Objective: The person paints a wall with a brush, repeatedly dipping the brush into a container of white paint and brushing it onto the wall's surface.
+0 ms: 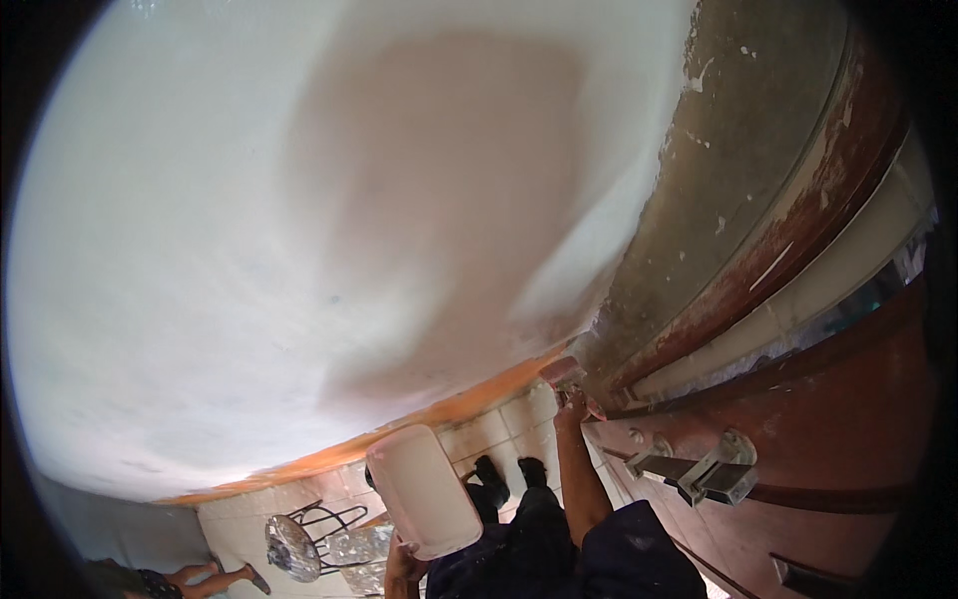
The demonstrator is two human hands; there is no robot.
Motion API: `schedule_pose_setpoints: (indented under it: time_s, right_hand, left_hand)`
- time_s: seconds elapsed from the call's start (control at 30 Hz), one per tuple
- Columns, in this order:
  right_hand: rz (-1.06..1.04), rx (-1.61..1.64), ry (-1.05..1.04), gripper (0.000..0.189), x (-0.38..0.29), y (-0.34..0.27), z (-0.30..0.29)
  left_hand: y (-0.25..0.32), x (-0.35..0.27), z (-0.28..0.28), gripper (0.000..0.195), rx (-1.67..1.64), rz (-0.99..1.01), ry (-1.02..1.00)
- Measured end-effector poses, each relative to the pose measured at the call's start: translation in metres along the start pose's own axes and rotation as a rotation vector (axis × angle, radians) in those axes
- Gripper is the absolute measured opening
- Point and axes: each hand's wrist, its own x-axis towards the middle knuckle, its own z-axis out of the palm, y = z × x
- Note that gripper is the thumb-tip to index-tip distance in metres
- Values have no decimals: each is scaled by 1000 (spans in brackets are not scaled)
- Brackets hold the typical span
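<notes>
My right hand [572,412] is closed on the handle of a paintbrush [563,370], a wide one whose head is beside the low edge of a white wall [224,262], near its corner with a grey unpainted strip [718,150]. My left hand [406,560] grips the lower end of a pale, rounded rectangular plastic tray [425,490]. The tray's inside looks whitish; I cannot tell how much is in it. An orange band [464,403] runs along the wall's foot.
A reddish-brown door [838,404] with a metal latch [718,468] stands close on my right. On the tiled floor [232,524] at the lower left is a paint-spattered stool [293,548]. Another person's legs [217,578] show at the bottom left.
</notes>
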Motion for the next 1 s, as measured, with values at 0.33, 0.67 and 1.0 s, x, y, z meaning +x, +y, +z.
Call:
schedule_pose_setpoints:
  time_s: [0.33,0.67,1.0]
  right_hand:
    - [-107,225,-372,38,-137,-100,135]
    - [-186,397,-698,34,-96,-79,115]
    - [-933,-1236,-269,25,-155,-67,40]
  left_hand:
    - [-3,2,-10,78,30,-16,19]
    - [2,11,1,75,47,-8,-14]
    - [-6,20,-12,68,-48,-46,18]
